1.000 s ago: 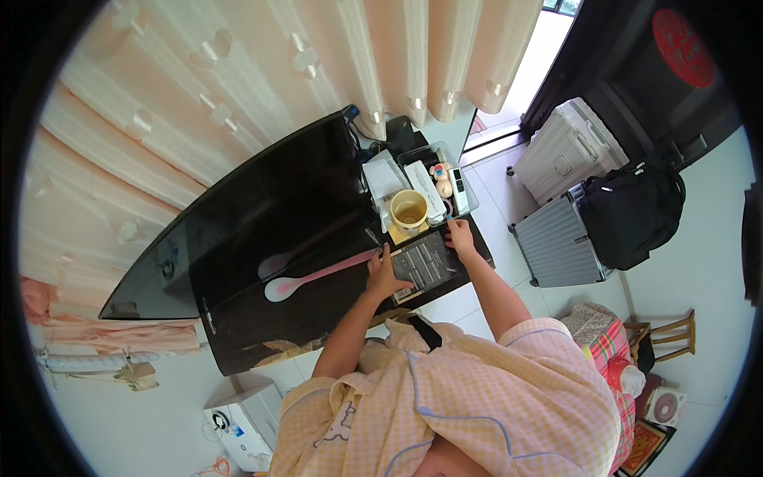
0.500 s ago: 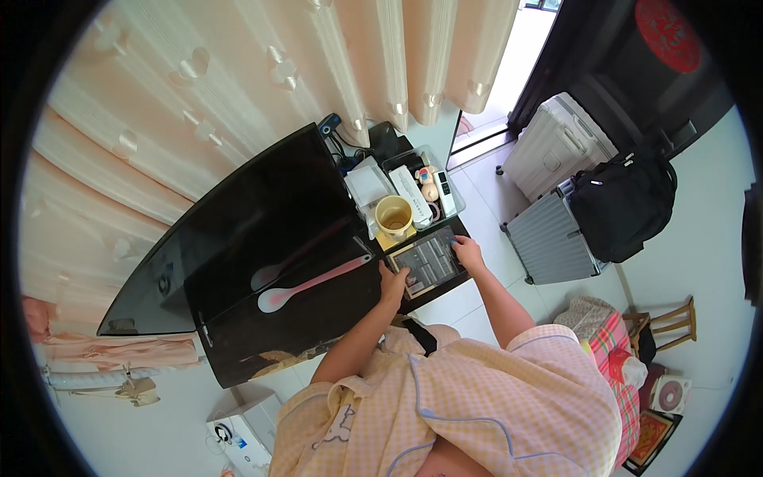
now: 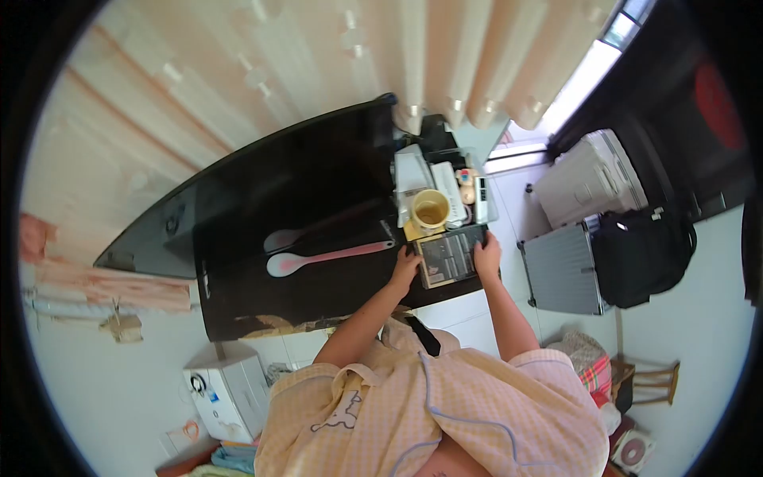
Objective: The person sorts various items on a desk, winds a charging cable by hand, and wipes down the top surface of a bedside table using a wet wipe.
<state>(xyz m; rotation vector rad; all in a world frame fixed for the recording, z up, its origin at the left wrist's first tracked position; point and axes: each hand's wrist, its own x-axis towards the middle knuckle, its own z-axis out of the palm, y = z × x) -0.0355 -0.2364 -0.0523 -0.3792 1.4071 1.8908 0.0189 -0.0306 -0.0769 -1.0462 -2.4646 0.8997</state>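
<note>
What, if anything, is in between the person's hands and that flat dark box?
Nothing visible: the left hand is at the left edge of the flat dark box, the right hand at its right edge. The yellow cup stands beyond the far edge, outside both gaps.

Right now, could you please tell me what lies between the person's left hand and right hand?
The head view shows a flat dark-topped box between the left hand and the right hand.

The dark table (image 3: 318,296) looks rough along its chipped edge. At the table's right end, the flat dark rectangular box (image 3: 447,257) looks smooth; the long pink-and-white spoon (image 3: 334,254), smooth plastic.
</note>
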